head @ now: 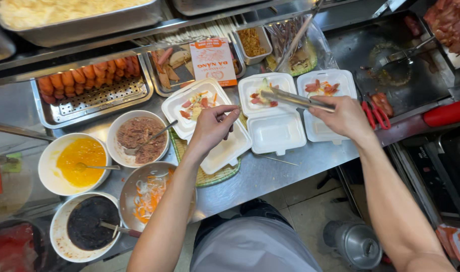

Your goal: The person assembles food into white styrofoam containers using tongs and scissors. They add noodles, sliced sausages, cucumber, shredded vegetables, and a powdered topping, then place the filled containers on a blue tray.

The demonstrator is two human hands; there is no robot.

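You are partway through filling three white foam boxes that lie open in a row on the steel tabletop. All three already carry a first layer — the left box has pale strips with red and orange bits, the middle box has red pieces and something pale green, and the right box has reddish meat slices with a little orange. None looks full, and every lid is still flung open toward you, so topping up and closing appear to remain. Your right hand is closed around a pair of metal tongs, whose tips reach over the middle box; whether they grip any food I cannot tell. Your left hand hovers over the near edge of the left box with fingers pinched together, though what they pinch, if anything, is too small to make out. Near your left arm stand the toppings — a bowl of brown shredded meat, a bowl of yellow sauce, a bowl of dark sauce and a metal bowl of shredded carrot and onion. Red-handled scissors lie just beside the right box, by the griddle.
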